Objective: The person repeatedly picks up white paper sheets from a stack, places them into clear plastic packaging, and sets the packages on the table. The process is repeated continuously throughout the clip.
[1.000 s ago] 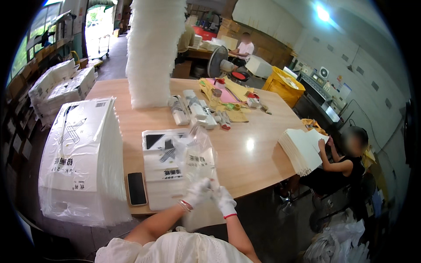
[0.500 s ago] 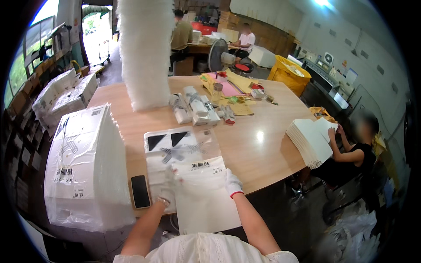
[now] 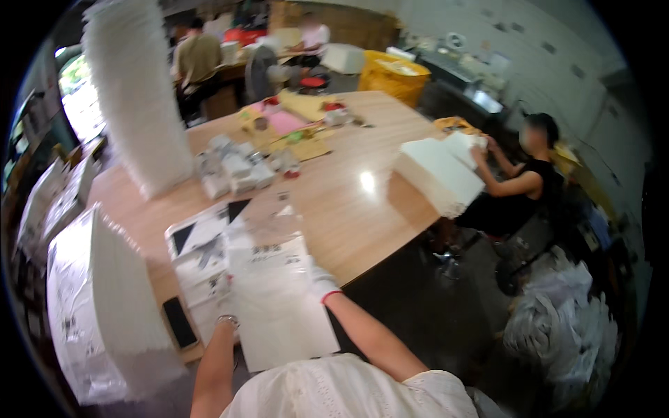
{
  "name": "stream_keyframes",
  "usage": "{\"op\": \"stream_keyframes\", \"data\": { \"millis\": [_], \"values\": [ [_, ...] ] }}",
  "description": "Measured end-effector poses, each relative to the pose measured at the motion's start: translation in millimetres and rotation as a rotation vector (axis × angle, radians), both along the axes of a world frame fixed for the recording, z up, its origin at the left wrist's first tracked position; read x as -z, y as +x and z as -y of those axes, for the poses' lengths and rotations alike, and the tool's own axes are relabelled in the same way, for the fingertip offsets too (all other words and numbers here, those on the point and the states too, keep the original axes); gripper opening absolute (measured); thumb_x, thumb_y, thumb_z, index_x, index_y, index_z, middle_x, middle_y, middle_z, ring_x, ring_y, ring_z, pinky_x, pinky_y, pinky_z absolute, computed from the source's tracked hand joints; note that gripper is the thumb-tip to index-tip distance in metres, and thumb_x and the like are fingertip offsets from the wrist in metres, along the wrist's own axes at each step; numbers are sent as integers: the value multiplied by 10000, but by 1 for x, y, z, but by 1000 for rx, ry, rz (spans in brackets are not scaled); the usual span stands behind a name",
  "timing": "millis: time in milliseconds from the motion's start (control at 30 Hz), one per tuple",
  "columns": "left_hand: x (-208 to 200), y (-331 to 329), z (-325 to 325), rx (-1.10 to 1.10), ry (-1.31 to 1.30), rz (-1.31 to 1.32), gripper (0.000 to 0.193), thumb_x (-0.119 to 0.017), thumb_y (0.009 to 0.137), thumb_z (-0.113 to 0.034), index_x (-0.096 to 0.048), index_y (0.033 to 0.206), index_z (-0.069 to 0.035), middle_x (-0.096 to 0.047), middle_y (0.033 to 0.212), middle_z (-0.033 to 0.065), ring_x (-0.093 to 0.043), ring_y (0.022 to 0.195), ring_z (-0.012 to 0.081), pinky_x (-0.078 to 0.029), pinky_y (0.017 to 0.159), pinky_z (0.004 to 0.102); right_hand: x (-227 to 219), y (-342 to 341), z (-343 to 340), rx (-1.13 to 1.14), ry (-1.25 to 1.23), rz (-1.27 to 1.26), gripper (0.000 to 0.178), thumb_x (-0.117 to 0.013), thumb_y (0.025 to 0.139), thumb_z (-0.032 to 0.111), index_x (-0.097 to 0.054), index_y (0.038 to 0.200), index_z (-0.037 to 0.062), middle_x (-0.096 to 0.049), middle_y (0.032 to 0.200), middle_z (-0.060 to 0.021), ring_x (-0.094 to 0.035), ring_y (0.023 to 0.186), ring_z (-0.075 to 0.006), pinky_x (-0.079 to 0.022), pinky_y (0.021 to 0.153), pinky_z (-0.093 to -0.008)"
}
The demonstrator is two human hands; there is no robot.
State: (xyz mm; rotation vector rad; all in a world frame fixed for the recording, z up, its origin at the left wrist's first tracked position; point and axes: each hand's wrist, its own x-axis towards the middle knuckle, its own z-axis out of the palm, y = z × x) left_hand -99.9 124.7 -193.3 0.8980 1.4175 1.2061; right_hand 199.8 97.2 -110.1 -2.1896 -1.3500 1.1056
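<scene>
A stack of white paper (image 3: 286,331) lies before me at the table's near edge. Its far part is under a clear printed plastic bag (image 3: 268,214); its near part looks bare and reaches past the edge towards my body. My right hand (image 3: 322,283), in a white glove with a red cuff, is closed on the stack's right edge. My left hand (image 3: 226,301) is at the stack's left edge, its fingers blurred and partly hidden. Beneath and to the left lies another printed plastic bag (image 3: 198,261) with black triangles.
A phone (image 3: 180,322) lies left of the bags, beside a tall wrapped paper stack (image 3: 104,306). A taller white stack (image 3: 139,97), wrapped rolls (image 3: 237,164) and yellow paper scraps (image 3: 303,143) stand farther back. At right, a seated co-worker (image 3: 533,174) handles white sheets (image 3: 439,171).
My view has swung to the right and tilted, so the table's things sit farther left. The paper stack and both hands remain together; the left hand is now closer against the stack's left edge.
</scene>
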Motion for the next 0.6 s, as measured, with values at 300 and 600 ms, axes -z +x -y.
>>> {"op": "stream_keyframes", "data": {
  "millis": [300, 600],
  "values": [
    [-45, 16, 161, 178, -15, -696, 205, -495, 863, -221, -519, 977, -52, -567, 872, 156, -561, 831, 288, -450, 749, 395, -6, 20, 121, -403, 254, 195, 385, -396, 906, 303, -435, 1235, 108, -573, 1071, -226, -563, 959, -376, -423, 789, -479],
    [-115, 31, 217, 228, 75, -754, 157, -573, 788, -127, -531, 894, -18, -585, 938, 213, -588, 862, 361, -475, 724, 399, -57, 23, 153, -852, 560, 71, 424, -473, 867, 275, -450, 1252, 99, -614, 912, -207, -595, 810, -376, -449, 680, -487]
  ]
}}
